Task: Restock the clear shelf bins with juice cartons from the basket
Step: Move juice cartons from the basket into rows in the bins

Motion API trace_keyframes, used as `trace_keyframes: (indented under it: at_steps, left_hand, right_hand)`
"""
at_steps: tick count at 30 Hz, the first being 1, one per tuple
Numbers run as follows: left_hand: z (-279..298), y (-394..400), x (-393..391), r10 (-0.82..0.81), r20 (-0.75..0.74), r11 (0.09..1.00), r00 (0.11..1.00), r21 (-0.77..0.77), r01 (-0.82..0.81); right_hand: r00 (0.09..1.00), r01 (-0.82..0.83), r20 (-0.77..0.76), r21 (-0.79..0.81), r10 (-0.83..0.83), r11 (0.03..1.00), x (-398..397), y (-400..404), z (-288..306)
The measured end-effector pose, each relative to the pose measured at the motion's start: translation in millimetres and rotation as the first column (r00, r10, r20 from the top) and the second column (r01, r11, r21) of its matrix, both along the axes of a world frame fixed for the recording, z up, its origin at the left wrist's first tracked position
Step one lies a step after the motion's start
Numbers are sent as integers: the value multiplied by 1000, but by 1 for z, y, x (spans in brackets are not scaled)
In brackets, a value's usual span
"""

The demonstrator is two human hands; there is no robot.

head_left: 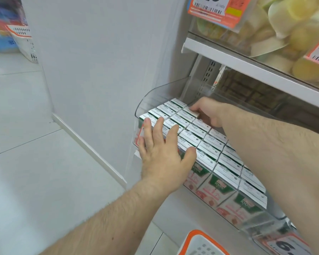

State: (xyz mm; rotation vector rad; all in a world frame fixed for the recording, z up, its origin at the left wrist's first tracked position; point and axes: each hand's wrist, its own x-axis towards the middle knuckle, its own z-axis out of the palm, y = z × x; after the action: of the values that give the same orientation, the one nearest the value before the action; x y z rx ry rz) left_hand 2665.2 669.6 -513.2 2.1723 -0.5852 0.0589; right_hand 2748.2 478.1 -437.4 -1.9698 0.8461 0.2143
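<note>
Green-and-white juice cartons (201, 142) pack the clear plastic shelf bin (151, 94) as the left hand (162, 151) presses flat, fingers straight, while the right hand (208, 111) pinches a rear carton, best seated squarely and level with its neighbours.

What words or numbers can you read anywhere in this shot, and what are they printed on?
"100%": front of the juice cartons in the clear bin.
Carton tops: small print, too blurred to read.
Orange price tag up top: barcode and cut-off digits, unreadable.
Lower price tag: big digit, partly cut off, unclear.
</note>
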Motion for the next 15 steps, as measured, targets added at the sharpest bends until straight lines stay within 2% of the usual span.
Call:
trace_keyframes:
  at_steps: [5, 9, 12, 15]
  left_hand:
    - [0, 0, 1, -8, -8, 1000, 1000, 11, 8]
    - [0, 1, 2, 14, 27, 994, 1000, 105, -17]
    - [5, 3, -1, 21, 32, 991, 999, 130, -25]
    - [9, 7, -4, 24, 74, 995, 997, 91, -30]
  right_hand:
    - [999, 22, -27, 3, -22, 1000, 4, -9, -4]
    - [998, 17, -62, -29, -19, 999, 2, -7, -5]
    - [999, 39, -12, -189, -42, 981, -3, -3, -6]
    - [993, 57, 118, -430, -6, 901, -13, 1, -4]
